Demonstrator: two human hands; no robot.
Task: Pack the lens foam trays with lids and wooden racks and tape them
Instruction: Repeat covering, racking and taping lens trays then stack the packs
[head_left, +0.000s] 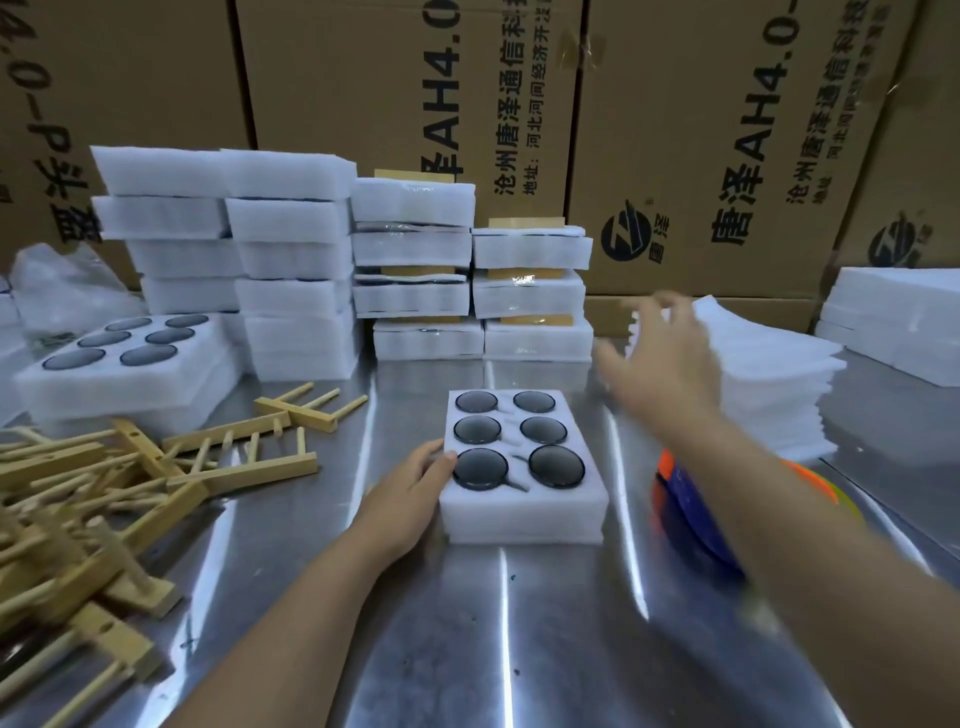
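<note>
Foam tray (523, 512) held at its left edge by left grip (410, 493); right grip (670, 364) splayed, empty.

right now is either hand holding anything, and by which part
The left hand holds the foam tray by its near left edge, thumb on top. The right hand, blurred, is open near the stack of foam lids and holds nothing.

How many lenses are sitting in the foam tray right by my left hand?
6 lenses in the foam tray: far left, far right, middle left, middle right, near left, near right. None seem hidden.
</note>
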